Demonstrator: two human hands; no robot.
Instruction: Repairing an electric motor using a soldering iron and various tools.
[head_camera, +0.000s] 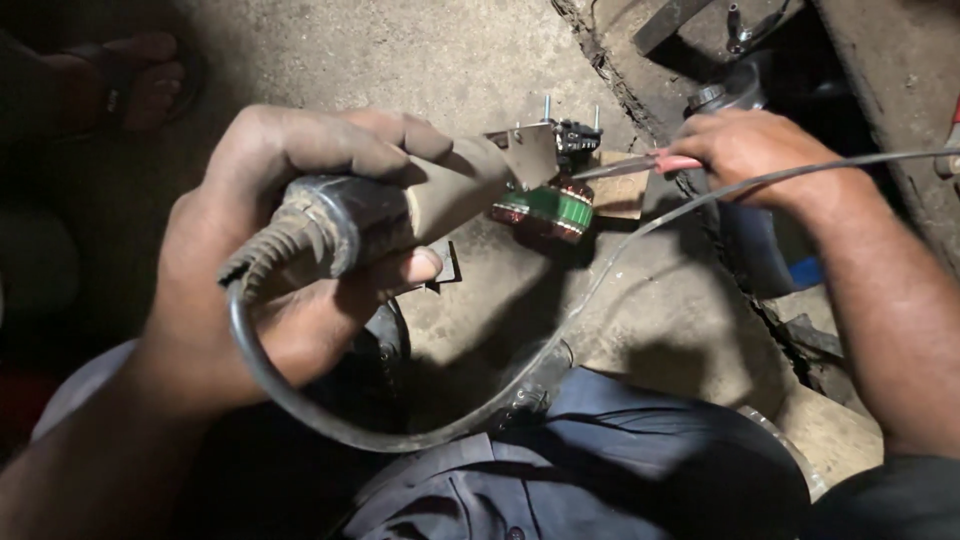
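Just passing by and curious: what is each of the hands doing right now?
Left hand: closed around a beige soldering iron with a black cord.
Right hand: closed on red-handled pliers.

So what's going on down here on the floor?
A person sits over a concrete floor. The left hand grips a beige soldering iron by its handle, with its dark cord looping down toward the lap. The iron's front end is at a small motor part with green and copper windings. The right hand holds red-handled pliers, their tips pointing at the same part. A sandalled foot shows at the top left.
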